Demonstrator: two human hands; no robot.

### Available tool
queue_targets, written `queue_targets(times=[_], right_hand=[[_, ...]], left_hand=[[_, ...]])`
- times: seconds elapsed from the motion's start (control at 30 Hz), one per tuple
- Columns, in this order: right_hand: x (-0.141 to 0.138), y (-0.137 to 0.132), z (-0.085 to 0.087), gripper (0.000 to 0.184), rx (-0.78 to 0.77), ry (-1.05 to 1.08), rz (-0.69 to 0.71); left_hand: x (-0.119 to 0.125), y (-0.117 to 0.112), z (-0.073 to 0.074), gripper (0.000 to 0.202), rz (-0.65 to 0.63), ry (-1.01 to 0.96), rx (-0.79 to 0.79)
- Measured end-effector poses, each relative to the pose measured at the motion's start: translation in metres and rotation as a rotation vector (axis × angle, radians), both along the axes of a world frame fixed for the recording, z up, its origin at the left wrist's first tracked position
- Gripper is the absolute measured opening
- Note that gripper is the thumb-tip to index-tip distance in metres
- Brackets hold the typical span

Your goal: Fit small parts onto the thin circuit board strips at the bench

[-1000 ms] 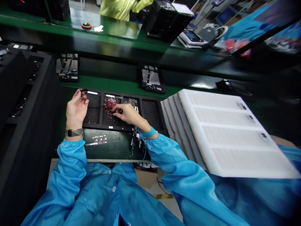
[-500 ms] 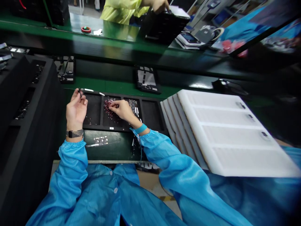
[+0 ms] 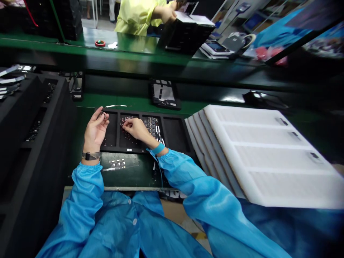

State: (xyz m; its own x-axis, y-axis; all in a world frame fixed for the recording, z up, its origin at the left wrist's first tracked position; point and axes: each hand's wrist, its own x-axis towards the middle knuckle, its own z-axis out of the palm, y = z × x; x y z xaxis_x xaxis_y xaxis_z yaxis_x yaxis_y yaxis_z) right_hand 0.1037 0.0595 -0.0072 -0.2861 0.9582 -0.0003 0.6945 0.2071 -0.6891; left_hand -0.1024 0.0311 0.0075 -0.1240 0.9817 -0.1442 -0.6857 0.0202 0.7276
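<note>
My left hand (image 3: 96,129) is raised over the left end of a black foam tray (image 3: 137,151), its fingertips pinching a small black part (image 3: 103,113) with a long thin white strip (image 3: 115,106) beside it, pointing right. In the tray's second compartment from the left, my right hand (image 3: 136,129) has thumb and fingers pressed together among many tiny red and pink pieces (image 3: 126,137). Whatever lies between those fingertips is too small to make out. Rows of small circuit boards with white strips (image 3: 153,125) fill the compartment right of that hand.
Stacked white compartment trays (image 3: 268,143) lean at the right. Black foam trays (image 3: 61,118) with small parts stand at the left. Near the table edge lies a small circuit panel (image 3: 117,164). Across the bench, a person in yellow (image 3: 137,16) handles a black box (image 3: 185,36).
The whole view has shifted slightly. My left hand stays raised with the black part, the white strip now pointing further right. My right hand still pinches among the tiny pieces.
</note>
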Motion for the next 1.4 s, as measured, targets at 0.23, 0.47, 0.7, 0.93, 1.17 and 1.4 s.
queue_targets(times=[0.23, 0.47, 0.7, 0.93, 1.17, 1.4], right_hand=[[0.008, -0.01, 0.017, 0.009, 0.065, 0.275, 0.034], [0.017, -0.014, 0.019, 0.01, 0.103, 0.365, -0.003], [0.023, -0.016, 0.016, 0.012, 0.115, 0.374, 0.042], [0.021, -0.02, 0.023, 0.014, 0.09, 0.332, 0.083], [0.024, -0.02, 0.028, 0.013, 0.053, 0.339, 0.101], [0.025, -0.02, 0.033, 0.013, 0.033, 0.343, 0.129]], left_hand=[[0.007, -0.002, -0.004, 0.026, 0.008, 0.051, -0.007], [0.034, -0.007, -0.006, 0.029, -0.005, 0.249, -0.049], [0.045, -0.01, -0.006, 0.033, -0.026, 0.363, -0.055], [0.048, -0.011, -0.005, 0.038, -0.046, 0.4, -0.064], [0.046, -0.012, -0.004, 0.035, -0.11, 0.397, -0.078], [0.045, -0.012, -0.003, 0.038, -0.126, 0.393, -0.079]])
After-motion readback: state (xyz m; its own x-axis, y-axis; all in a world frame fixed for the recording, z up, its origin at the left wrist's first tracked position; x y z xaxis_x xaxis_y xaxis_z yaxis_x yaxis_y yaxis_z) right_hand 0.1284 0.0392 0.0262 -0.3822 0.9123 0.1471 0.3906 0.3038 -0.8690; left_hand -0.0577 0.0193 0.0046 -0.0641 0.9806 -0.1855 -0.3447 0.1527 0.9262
